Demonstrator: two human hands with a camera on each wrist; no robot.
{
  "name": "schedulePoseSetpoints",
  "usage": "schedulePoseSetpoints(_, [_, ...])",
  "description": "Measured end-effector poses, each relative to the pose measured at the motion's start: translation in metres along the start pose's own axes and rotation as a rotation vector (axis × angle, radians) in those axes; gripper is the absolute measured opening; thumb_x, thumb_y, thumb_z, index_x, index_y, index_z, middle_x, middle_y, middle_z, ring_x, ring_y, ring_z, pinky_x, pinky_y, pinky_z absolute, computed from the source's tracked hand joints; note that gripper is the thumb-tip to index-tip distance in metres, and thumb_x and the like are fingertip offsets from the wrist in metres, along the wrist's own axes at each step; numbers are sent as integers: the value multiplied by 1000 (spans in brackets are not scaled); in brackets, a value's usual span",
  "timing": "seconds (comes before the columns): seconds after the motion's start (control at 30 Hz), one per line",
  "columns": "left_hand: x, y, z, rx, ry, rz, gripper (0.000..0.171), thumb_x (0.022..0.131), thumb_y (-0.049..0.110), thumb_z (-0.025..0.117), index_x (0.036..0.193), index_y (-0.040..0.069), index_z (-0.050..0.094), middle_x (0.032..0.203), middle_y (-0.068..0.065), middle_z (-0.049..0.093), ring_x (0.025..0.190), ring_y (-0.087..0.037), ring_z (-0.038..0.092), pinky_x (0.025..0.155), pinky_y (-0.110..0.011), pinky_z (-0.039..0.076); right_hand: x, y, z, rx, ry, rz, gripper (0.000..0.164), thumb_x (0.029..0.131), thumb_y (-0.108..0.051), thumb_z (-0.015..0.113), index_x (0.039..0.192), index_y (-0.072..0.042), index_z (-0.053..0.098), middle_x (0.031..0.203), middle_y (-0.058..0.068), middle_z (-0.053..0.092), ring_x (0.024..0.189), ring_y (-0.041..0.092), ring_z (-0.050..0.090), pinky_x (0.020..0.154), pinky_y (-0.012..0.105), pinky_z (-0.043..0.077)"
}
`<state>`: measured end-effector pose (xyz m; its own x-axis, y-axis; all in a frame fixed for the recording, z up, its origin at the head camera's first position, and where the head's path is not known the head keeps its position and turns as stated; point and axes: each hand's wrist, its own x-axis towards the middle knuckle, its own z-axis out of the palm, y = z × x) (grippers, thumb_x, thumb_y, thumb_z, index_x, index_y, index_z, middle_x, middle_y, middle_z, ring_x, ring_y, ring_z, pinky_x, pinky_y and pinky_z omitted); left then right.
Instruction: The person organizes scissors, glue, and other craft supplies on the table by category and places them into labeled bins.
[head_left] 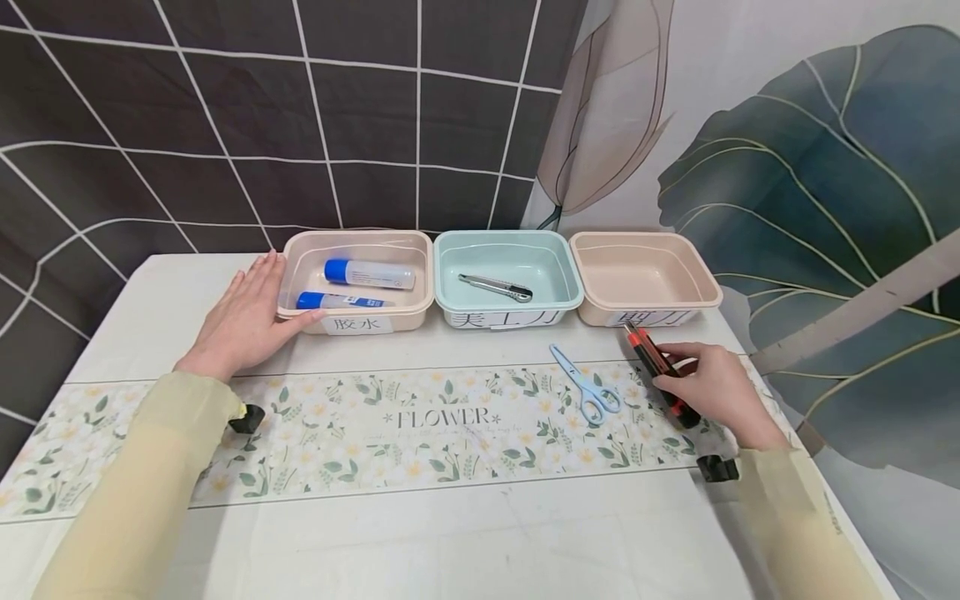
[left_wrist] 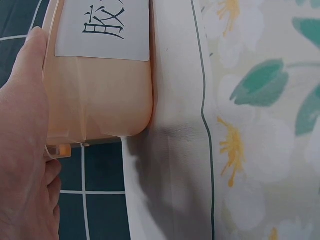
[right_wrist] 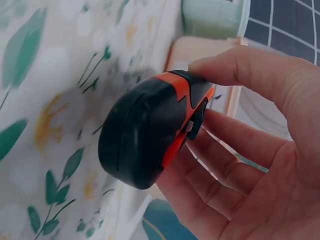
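Note:
My left hand (head_left: 243, 317) rests against the left end of a pink bin (head_left: 411, 321), fingers extended along its side and thumb at the front rim. Two blue-capped glue tubes (head_left: 378, 275) lie in that bin. In the right hand (head_left: 716, 387) I hold a black and red utility knife (head_left: 660, 375), pinched between thumb and fingers, tilted above the table before the right-hand pink bin (head_left: 645, 242). The right wrist view shows the knife's thick black end (right_wrist: 135, 135) toward the camera. Light-blue scissors (head_left: 585, 387) lie on the table left of this hand.
A mint-green bin (head_left: 453, 292) stands between the pink ones, with a small silver box cutter (head_left: 495, 287) in it. Paper labels with Chinese writing mark the bin fronts. A floral runner (head_left: 450, 450) crosses the white table; a dark checked cloth (head_left: 360, 108) hangs behind.

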<state>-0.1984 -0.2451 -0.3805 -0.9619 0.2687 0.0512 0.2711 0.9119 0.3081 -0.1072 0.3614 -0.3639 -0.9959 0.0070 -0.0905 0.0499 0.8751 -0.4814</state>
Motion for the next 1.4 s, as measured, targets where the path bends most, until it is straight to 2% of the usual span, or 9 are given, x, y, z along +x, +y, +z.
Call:
schedulePoseSetpoints(0.7, [1,0,0,4,1,-9,110,96,69,49,160,-6,0,166,-26,1,153,-39,0,123,-47,-7,-2,-40,-2,38,57,-178,54,84,-8,81,135,-1,65,117,22,67,94,37,67,56,35,57])
schedulePoseSetpoints(1.0, [0,0,0,2,3,-6,109,97,69,49,159,-7,1,166,-27,2,153,-39,0,123,-47,-6,3,-61,2,79,77,-259,52,84,-4,81,134,-2,66,118,19,66,94,31,66,72,46,62])
schedulePoseSetpoints(1.23, [0,-1,1,4,9,0,109,97,69,49,159,-7,1,166,-27,2,153,-39,1,123,-49,-4,11,-78,4,102,80,-312,55,83,-3,80,137,-7,66,117,14,67,93,28,66,75,47,62])
schedulePoseSetpoints(1.4, [0,-1,1,0,8,-1,110,97,69,49,159,-7,1,166,-27,2,153,-39,1,123,-47,-5,15,-91,4,126,74,-330,52,84,-3,81,134,-4,68,111,11,67,95,27,66,77,46,61])
